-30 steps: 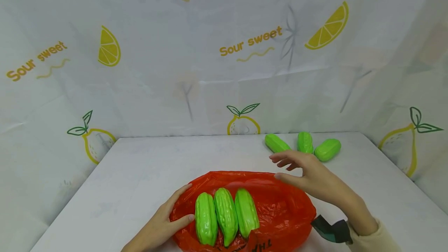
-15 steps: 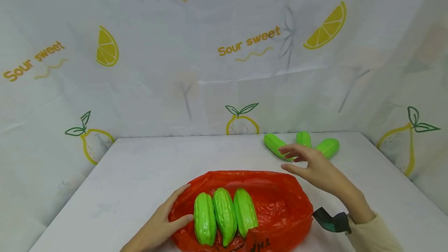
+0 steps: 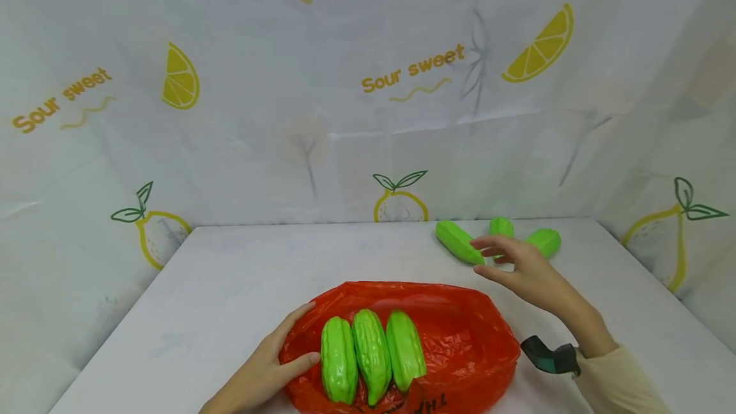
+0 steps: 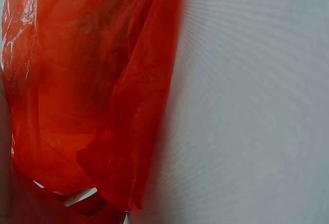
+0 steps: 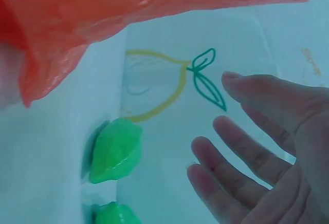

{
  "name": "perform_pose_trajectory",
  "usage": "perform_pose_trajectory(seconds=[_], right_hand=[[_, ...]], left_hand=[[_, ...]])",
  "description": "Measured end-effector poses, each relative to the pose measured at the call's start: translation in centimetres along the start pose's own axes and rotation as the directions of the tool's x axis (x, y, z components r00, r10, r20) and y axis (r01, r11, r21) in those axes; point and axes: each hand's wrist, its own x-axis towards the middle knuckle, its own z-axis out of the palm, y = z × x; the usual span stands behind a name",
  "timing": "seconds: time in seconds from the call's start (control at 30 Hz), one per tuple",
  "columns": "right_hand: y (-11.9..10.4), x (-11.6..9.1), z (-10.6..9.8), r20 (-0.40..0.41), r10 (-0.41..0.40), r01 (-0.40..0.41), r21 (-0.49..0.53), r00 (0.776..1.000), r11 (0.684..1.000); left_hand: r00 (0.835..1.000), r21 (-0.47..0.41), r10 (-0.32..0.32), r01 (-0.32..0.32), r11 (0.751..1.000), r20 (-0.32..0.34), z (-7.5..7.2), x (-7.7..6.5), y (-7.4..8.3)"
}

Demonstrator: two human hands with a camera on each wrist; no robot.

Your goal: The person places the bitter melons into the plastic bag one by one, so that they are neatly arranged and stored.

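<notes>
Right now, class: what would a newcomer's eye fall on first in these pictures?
Probably the glossy red bag, open at the near side of the table, with three bright green vegetables inside. Next, three similar green vegetables toward the table's far right, some partly hidden by the right hand.

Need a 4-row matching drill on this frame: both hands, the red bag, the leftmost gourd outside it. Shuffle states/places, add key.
1. left hand
2. right hand
3. red bag
4. leftmost loose gourd

A. lying on the table, far side
B. mouth open, three inner gourds in it
C. at the bag's left rim
D. raised, holding nothing

Pairs: 1-C, 2-D, 3-B, 4-A
</notes>
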Motion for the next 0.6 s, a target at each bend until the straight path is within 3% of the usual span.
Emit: perform_pose_trajectory(seconds=[0.6], right_hand=[[4.3, 2.9, 2.1, -0.006, 0.002, -0.002, -0.053, 1.0, 0.999]], left_hand=[[1.0, 0.01, 0.004, -0.004, 1.0, -0.004, 0.0, 0.1, -0.1]])
